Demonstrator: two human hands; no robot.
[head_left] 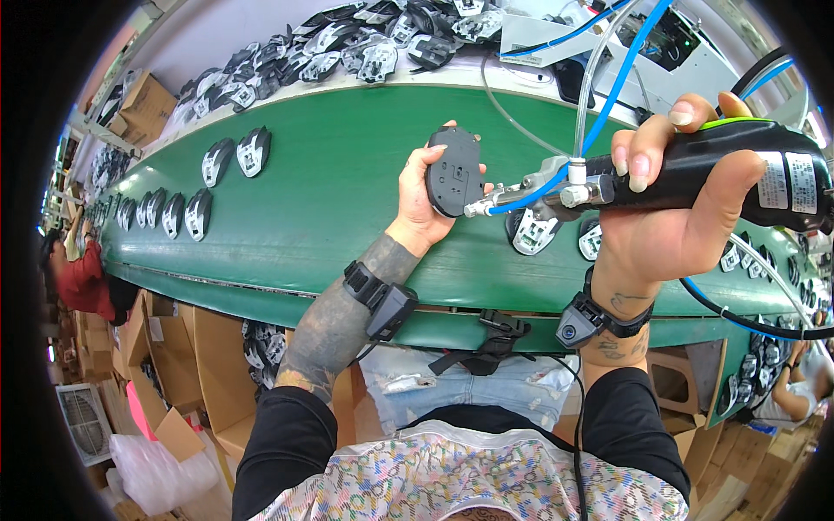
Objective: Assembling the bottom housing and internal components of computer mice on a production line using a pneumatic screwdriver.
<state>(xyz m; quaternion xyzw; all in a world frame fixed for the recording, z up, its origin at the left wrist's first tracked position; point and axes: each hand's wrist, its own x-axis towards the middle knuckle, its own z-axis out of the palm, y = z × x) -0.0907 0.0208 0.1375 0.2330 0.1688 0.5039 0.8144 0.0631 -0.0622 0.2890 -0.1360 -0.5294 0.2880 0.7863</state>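
My left hand is closed around a black computer mouse, its flat underside turned up to me. My right hand grips a black electric screwdriver, which lies nearly level and points left. Its metal nose, fed by a blue hose and a clear tube, comes up to the mouse's lower right edge; whether the tip touches cannot be made out. Below the nose, a mouse with a white and black shell sits on the green conveyor belt, partly covered by the tool.
Mouse shells are heaped on the ledge behind the belt. Several more mice stand on the belt at left and right. A white machine is at back right. Cardboard boxes lie below. Other people sit at both far ends.
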